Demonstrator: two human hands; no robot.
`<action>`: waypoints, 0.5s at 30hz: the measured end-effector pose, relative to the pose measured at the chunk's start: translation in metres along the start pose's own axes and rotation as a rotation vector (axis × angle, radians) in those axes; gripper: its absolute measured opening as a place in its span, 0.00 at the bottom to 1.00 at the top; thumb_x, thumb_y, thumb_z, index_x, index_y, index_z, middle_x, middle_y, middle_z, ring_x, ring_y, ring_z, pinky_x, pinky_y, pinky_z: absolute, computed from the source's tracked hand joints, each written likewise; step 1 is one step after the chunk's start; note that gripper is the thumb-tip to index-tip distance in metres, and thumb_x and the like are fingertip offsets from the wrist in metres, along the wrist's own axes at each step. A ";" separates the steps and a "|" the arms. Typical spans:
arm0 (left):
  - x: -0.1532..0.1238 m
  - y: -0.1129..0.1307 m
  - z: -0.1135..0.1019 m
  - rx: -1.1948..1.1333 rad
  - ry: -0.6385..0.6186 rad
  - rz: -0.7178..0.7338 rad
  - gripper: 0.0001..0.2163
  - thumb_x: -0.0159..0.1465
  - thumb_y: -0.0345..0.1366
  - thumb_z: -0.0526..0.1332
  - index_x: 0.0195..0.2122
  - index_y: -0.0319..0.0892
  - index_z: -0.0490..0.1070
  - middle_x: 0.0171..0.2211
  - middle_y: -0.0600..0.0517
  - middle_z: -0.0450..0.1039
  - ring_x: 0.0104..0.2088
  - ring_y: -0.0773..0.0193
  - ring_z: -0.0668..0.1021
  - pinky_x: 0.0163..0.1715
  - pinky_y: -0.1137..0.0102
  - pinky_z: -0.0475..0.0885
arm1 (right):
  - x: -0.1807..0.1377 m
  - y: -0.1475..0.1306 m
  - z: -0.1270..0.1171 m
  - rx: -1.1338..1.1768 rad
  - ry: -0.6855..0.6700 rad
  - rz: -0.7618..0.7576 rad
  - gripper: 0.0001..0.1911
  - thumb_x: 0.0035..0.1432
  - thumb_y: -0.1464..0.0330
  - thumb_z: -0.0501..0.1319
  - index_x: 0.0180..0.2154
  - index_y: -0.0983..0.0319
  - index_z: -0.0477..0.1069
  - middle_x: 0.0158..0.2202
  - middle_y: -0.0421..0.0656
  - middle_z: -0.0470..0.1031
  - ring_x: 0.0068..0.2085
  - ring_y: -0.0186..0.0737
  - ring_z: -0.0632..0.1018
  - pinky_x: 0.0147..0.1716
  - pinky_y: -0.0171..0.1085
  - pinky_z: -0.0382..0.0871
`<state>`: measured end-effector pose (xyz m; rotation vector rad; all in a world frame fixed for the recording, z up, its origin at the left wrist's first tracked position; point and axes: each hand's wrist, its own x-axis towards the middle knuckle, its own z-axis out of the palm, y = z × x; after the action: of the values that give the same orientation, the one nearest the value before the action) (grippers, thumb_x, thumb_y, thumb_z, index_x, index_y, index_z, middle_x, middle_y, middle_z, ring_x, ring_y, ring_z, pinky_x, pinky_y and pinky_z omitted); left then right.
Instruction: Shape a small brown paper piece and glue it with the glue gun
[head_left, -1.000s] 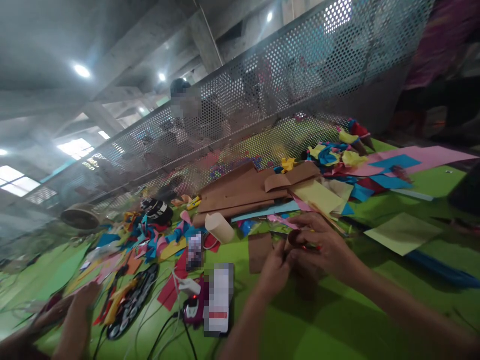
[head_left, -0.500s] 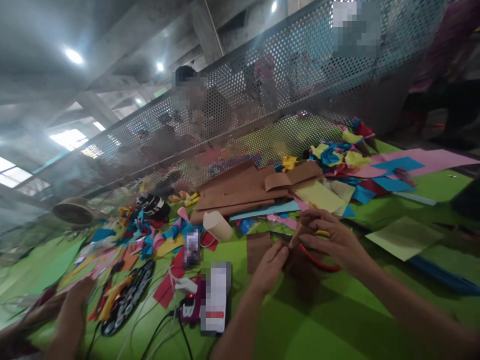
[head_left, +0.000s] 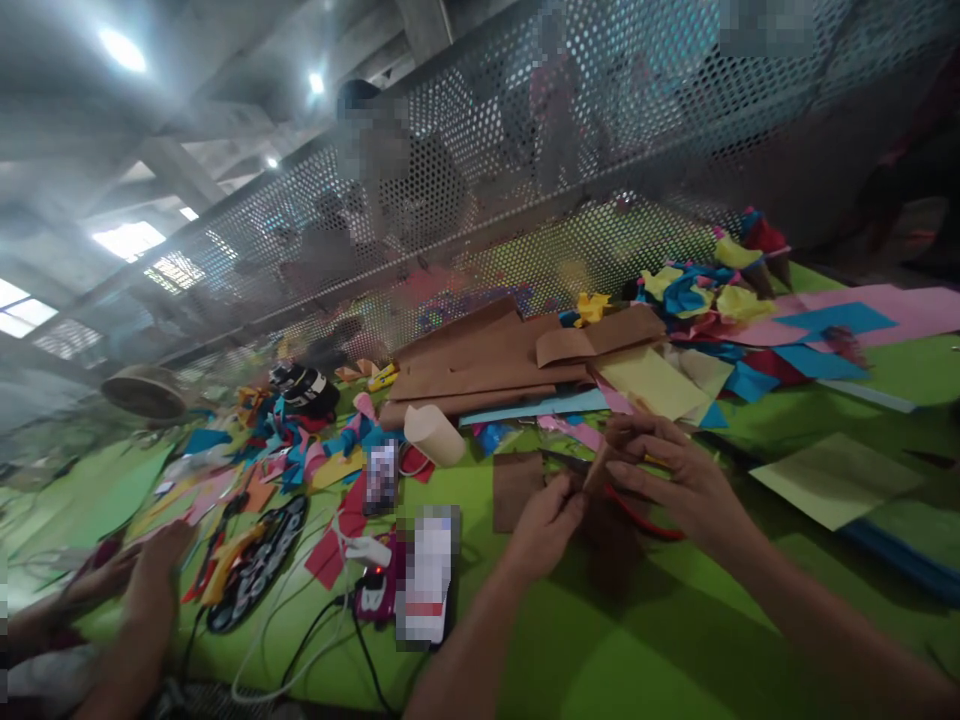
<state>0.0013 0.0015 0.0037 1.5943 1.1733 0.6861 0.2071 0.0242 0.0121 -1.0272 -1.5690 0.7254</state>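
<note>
A narrow roll of brown paper [head_left: 598,466] is held upright, leaning a little, between my two hands. My left hand [head_left: 549,525] pinches its lower end with thumb and forefinger. Curled around the upper part are the fingers of my right hand [head_left: 671,475]. Beneath the right hand lie scissors, whose red handle [head_left: 651,520] shows partly; the hand covers the rest of the grip. A flat brown paper piece [head_left: 517,492] rests on the green table [head_left: 720,620] to the left of my left hand.
Large brown paper sheets [head_left: 480,355] lie along the perforated panel [head_left: 510,220]. A cream paper roll [head_left: 435,436], a phone [head_left: 429,575] and a purple power strip [head_left: 379,590] with cables stand left of my hands. Another person's hands [head_left: 161,550] work at far left. Yellow paper [head_left: 836,480] lies right.
The camera view has shifted slightly, so the table's contents appear moved. Both my hands keep their hold on the brown paper roll, with only small finger movement.
</note>
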 end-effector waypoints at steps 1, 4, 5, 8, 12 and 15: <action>0.000 0.000 0.000 0.020 0.005 0.000 0.13 0.70 0.47 0.55 0.37 0.43 0.69 0.34 0.52 0.69 0.37 0.61 0.69 0.41 0.67 0.66 | -0.001 0.000 0.000 -0.003 -0.003 0.005 0.13 0.62 0.57 0.66 0.27 0.53 0.76 0.44 0.45 0.79 0.51 0.55 0.78 0.53 0.54 0.73; 0.002 -0.001 -0.001 0.056 0.002 -0.005 0.09 0.68 0.43 0.57 0.38 0.43 0.70 0.36 0.51 0.72 0.38 0.60 0.71 0.41 0.67 0.66 | -0.002 0.003 -0.001 -0.005 0.008 0.023 0.13 0.62 0.57 0.66 0.27 0.54 0.77 0.44 0.46 0.78 0.50 0.55 0.78 0.52 0.53 0.74; 0.002 0.000 -0.001 0.054 -0.006 -0.008 0.08 0.67 0.41 0.58 0.38 0.43 0.71 0.36 0.51 0.73 0.37 0.60 0.71 0.40 0.67 0.66 | -0.002 0.003 -0.002 -0.005 0.020 0.035 0.13 0.62 0.57 0.66 0.27 0.53 0.77 0.44 0.46 0.78 0.50 0.55 0.78 0.52 0.53 0.74; 0.002 0.001 -0.003 0.007 -0.036 -0.025 0.07 0.65 0.39 0.61 0.38 0.42 0.71 0.36 0.51 0.73 0.37 0.61 0.72 0.38 0.68 0.66 | -0.002 0.005 -0.004 -0.008 0.048 0.100 0.14 0.61 0.54 0.66 0.27 0.53 0.77 0.45 0.46 0.77 0.51 0.55 0.78 0.53 0.53 0.73; 0.000 0.002 -0.003 -0.171 -0.082 -0.084 0.10 0.65 0.44 0.62 0.38 0.41 0.70 0.31 0.53 0.71 0.32 0.64 0.72 0.35 0.70 0.67 | 0.000 0.005 -0.006 0.023 0.084 0.197 0.19 0.57 0.48 0.67 0.25 0.54 0.78 0.46 0.47 0.77 0.52 0.57 0.77 0.54 0.55 0.71; 0.001 0.000 -0.001 -0.233 -0.081 -0.103 0.11 0.67 0.45 0.59 0.38 0.42 0.69 0.29 0.54 0.70 0.30 0.65 0.72 0.34 0.70 0.67 | 0.001 0.004 -0.006 0.032 0.077 0.243 0.21 0.54 0.46 0.68 0.25 0.55 0.78 0.46 0.48 0.77 0.53 0.58 0.76 0.55 0.56 0.70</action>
<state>0.0008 0.0026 0.0037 1.3450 1.0677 0.6597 0.2137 0.0266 0.0102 -1.2212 -1.3756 0.8633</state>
